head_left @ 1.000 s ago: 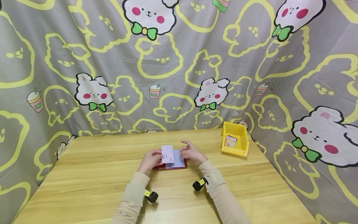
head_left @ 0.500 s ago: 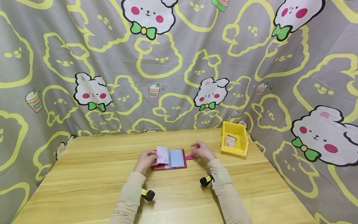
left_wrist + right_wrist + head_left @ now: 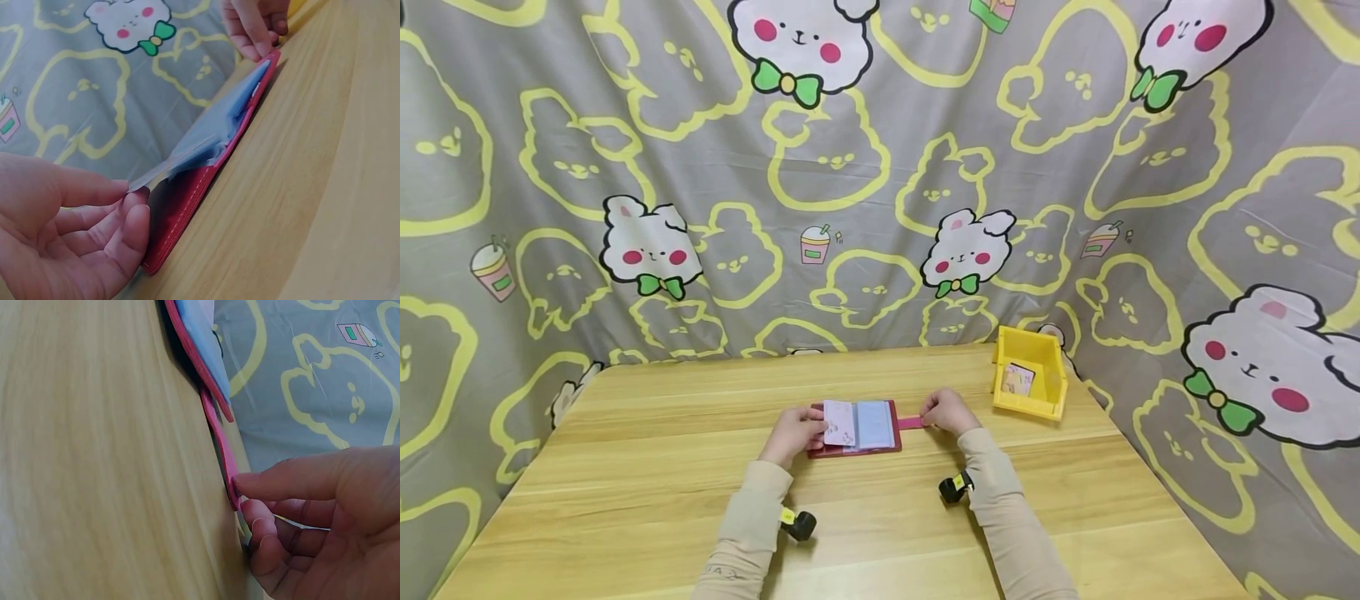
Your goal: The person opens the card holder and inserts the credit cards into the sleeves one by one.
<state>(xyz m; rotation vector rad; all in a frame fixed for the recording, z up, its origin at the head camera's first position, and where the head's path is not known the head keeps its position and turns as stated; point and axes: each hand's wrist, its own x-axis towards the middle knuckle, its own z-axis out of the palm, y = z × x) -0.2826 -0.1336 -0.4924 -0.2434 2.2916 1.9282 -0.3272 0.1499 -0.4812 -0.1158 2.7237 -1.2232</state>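
Note:
A red card holder (image 3: 895, 443) lies spread on the table, its clear bluish plastic sleeves (image 3: 875, 425) showing on the right half. My left hand (image 3: 794, 435) pinches the edge of a sleeve page with a pale flower-printed card (image 3: 840, 423), lifted off the left cover. In the left wrist view the thin page slants up from the red cover (image 3: 181, 209) to the thumb and fingers. A pink closing strap (image 3: 910, 423) sticks out from the holder's right side. My right hand (image 3: 949, 412) holds the strap's end between thumb and forefinger, as the right wrist view also shows.
At the back right stands a yellow bin (image 3: 1030, 407) with a printed card (image 3: 1019, 379) inside. Behind the wooden table (image 3: 662, 500) hangs a grey patterned curtain (image 3: 865, 308). Each wrist carries a small black camera.
My right hand has moved right from over the sleeves to the strap and now pinches its end. My left hand has shifted slightly left, and the page with the card is lower.

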